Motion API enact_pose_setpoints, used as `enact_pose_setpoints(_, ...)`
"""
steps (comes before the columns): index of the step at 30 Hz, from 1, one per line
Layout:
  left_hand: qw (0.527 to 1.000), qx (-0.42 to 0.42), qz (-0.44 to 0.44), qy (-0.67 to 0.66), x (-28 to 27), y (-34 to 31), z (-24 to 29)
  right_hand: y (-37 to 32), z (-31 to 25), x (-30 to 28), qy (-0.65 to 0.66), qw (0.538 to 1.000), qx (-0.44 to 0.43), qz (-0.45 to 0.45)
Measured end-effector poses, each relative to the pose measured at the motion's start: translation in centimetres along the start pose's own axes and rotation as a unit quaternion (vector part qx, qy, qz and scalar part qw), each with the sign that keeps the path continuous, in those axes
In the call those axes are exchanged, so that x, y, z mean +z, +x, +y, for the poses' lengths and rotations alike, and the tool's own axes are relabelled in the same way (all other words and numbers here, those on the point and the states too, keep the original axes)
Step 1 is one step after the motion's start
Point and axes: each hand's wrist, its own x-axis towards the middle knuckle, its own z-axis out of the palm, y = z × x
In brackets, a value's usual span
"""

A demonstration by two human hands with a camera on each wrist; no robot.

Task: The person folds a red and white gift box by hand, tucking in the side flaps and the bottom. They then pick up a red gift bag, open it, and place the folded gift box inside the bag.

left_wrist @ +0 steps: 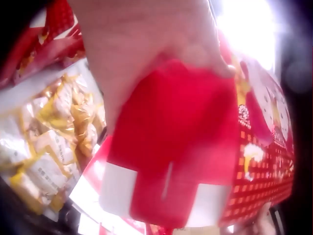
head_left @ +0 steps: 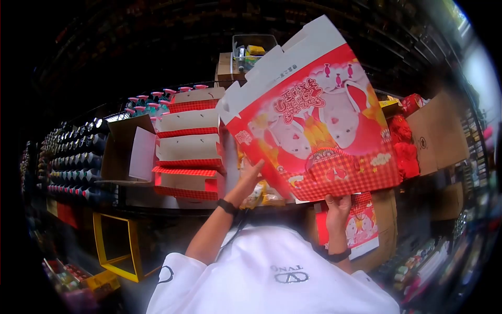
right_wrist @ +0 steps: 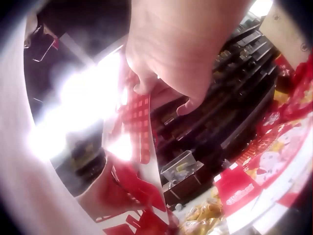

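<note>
Between both hands is a red-and-white cardboard gift box [head_left: 324, 125], printed with cartoon rabbits and a checked band, its white top flaps standing up. The left hand [head_left: 252, 175] grips its left side; in the left wrist view that hand [left_wrist: 151, 39] lies over the red side panel [left_wrist: 181, 132]. At the bottom edge the right hand [head_left: 339, 206] pinches the cardboard, thumb on the printed face and the other fingers mostly hidden. From the right wrist, the hand [right_wrist: 171, 54] is seen at the checked edge [right_wrist: 139, 122] of the box.
A row of open red-and-white boxes [head_left: 188, 149] stands on the table to the left, beside an open brown carton [head_left: 125, 152]. Yellow snack packets [left_wrist: 54, 147] lie near the left hand. Flat printed boxes [head_left: 361, 225] and another carton [head_left: 436, 133] are at the right. A clear bin [head_left: 254, 42] stands behind.
</note>
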Motion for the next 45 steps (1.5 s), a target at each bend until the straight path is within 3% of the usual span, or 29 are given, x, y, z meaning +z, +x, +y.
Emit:
enact_pose_setpoints(2, 0.994, 0.056, 0.086, 0.037, 1.5, -0.4, 2.1, -0.4, -1.2, 1.0, -0.021, 0.999, -0.035, -0.016)
enact_pose_setpoints(6, 0.978, 0.187, 0.063, 0.067, 2.1, -2.0, 3.5, -1.0, 0.0, 0.5, -0.093, 0.993, -0.034, -0.064)
enact_pose_setpoints(10, 0.973, 0.223, 0.043, 0.036, 0.8, -2.4, 4.8, -0.8, 1.7, 0.7, -0.156, 0.983, -0.072, -0.067)
enact_pose_setpoints(11, 0.956, 0.263, 0.077, 0.101, 0.7, -2.6, 4.8, -0.7, 2.0, 0.8, -0.183, 0.978, -0.082, -0.064)
enact_pose_setpoints(13, 0.952, 0.249, 0.054, 0.172, -1.3, -3.1, 4.4, -1.2, -1.7, 2.1, -0.299, 0.928, -0.161, -0.153)
enact_pose_setpoints(16, 0.946, 0.243, 0.046, 0.21, -2.1, -4.8, 5.3, -1.0, -3.1, 3.6, -0.347, 0.89, -0.233, -0.184)
enact_pose_setpoints(27, 0.952, 0.262, 0.11, 0.114, 1.2, -8.7, 11.7, -0.6, -0.5, 6.1, -0.25, 0.941, -0.205, -0.103)
enact_pose_setpoints(31, 0.955, 0.263, 0.122, 0.061, 2.1, -8.8, 13.1, -0.6, -1.5, 6.5, -0.279, 0.926, -0.224, -0.119)
enact_pose_setpoints(33, 0.959, 0.266, 0.091, 0.032, 1.6, -8.1, 13.0, -0.7, -3.2, 7.3, -0.342, 0.885, -0.283, -0.143)
enact_pose_setpoints(36, 0.958, 0.28, 0.056, -0.004, 1.1, -6.8, 12.1, -1.2, -2.2, 6.9, -0.291, 0.91, -0.249, -0.156)
enact_pose_setpoints(41, 0.985, 0.173, 0.001, 0.005, 0.2, -8.2, 10.3, -0.4, 0.6, 5.6, -0.337, 0.859, -0.365, -0.121)
enact_pose_setpoints(42, 0.989, 0.15, -0.009, 0.005, 0.1, -8.5, 9.8, -0.2, -0.9, 6.6, -0.4, 0.814, -0.405, -0.115)
enact_pose_setpoints(45, 0.995, 0.095, -0.027, -0.004, 0.3, -8.7, 8.8, -0.9, -0.6, 6.6, -0.304, 0.872, -0.346, -0.169)
